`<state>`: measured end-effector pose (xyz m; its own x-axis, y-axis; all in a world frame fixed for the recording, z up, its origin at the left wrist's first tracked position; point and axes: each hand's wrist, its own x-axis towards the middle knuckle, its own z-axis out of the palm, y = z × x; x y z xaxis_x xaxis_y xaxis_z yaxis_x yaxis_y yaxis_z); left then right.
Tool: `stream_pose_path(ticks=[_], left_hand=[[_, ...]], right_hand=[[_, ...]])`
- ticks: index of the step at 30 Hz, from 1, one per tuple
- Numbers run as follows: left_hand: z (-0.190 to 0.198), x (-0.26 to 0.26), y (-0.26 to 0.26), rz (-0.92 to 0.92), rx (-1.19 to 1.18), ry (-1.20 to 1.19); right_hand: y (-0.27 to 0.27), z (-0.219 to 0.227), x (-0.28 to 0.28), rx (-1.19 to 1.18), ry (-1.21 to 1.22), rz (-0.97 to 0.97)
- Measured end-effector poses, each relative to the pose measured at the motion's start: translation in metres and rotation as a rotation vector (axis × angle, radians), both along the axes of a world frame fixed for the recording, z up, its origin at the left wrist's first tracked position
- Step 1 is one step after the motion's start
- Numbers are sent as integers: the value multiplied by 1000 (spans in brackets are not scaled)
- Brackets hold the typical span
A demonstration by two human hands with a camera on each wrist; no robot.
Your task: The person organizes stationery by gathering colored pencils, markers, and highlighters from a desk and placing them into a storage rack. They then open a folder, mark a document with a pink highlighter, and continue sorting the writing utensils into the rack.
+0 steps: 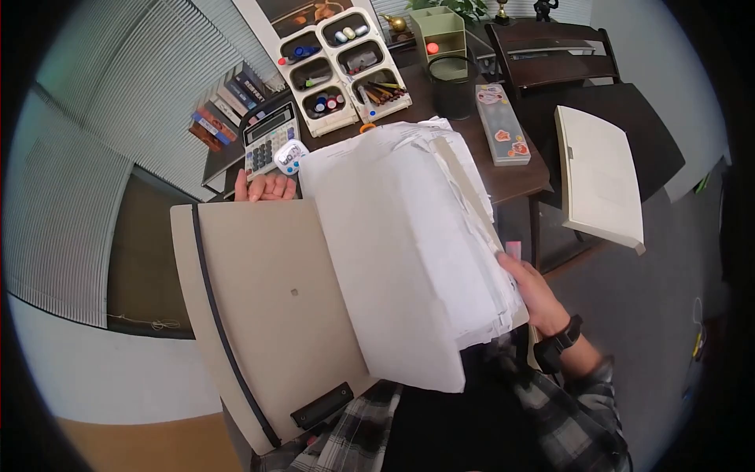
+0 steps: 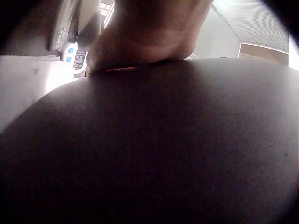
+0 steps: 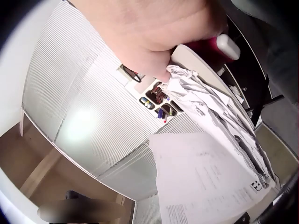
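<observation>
An opened beige file folder [image 1: 259, 259] lies tilted in front of the person's body, a black band running down its left cover. Loose white papers [image 1: 377, 236] fill its middle and right side, some with ragged edges. My right hand [image 1: 536, 295] grips the folder's right edge, thumb on the upper side; in the right wrist view the hand [image 3: 154, 32] is at the board's corner beside the paper stack [image 3: 201, 98]. My left hand [image 1: 271, 187] shows past the cover's far edge with loosely bent fingers, its forearm hidden under the cover.
On the dark desk [image 1: 519, 177] stand a calculator [image 1: 271, 141], a small digital timer [image 1: 291, 156], a white compartment organizer [image 1: 342, 71], a mesh cup [image 1: 454, 94] and a stickered pencil case [image 1: 503, 130]. A beige box lid [image 1: 602, 177] rests on the dark chair [image 1: 653, 134] at right.
</observation>
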<state>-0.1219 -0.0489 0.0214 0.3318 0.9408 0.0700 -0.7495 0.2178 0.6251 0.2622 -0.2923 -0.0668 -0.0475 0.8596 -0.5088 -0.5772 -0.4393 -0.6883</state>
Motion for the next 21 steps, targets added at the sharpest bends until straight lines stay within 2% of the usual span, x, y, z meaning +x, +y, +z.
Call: stream_pose_path(ticks=[4, 6, 8, 10, 12, 16, 17, 18, 19, 21], left_hand=[[-11, -5, 14, -117, 141, 74], [-18, -11, 32, -433, 376, 71], [-18, -11, 33, -412, 328, 59], [-15, -9, 33, -389, 276, 50], [-9, -3, 29, -329, 181, 134], [-3, 13, 29, -215, 106, 261], [-3, 18, 27, -115, 31, 304], [-2, 22, 25, -11, -41, 346], [1, 27, 19, -4, -29, 346], [10, 36, 6, 20, -92, 468]], right_hand=[[2, 5, -2, -15, -52, 37], [4, 7, 4, -40, -94, 31], [5, 17, 20, -52, -380, 243], [12, 25, 16, 190, -676, -19], [18, 46, 23, 293, -714, -89], [47, 108, -13, 446, -561, 209], [65, 112, -20, 549, -550, 391], [83, 123, -35, 524, -478, 536], [103, 127, -48, 566, -424, 630], [141, 135, -73, 553, -447, 694]])
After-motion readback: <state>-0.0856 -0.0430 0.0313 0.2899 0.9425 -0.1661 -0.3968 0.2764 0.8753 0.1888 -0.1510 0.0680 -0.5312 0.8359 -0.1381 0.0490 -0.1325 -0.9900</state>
